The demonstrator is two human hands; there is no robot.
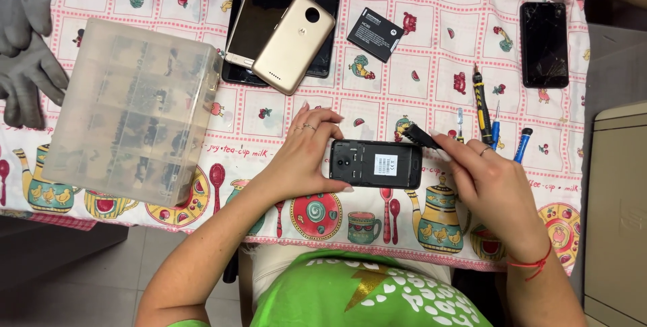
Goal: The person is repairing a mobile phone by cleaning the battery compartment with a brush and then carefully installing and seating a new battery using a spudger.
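An opened black phone (375, 164), back cover off, is seen lying flat on the surface (431, 51) near its front edge, long axis left to right. It is pinned at its left end by the left hand (303, 158), fingers curled over the top and bottom edges; the grip is closed on the phone. The right hand (488, 189) is pinched shut on a small black piece (421, 136), held tilted at the phone's upper right corner; whether it is a tool or a part of the phone cannot be told.

Handling, as judged: the phone is taken to be light, stiff and rather smooth, likely to slide on the cloth unless held. Exposed internals are judged fragile; hold is best taken at the side edges, not on the open back.

Surroundings: a clear plastic parts box (131, 111) stands at left, grey gloves (27, 51) beyond it. A stack of phones (283, 30) and a loose battery (375, 33) lie behind. Screwdrivers (495, 121) lie just beside the right hand, close enough to be knocked. A cracked phone (544, 44) lies well apart at far right.
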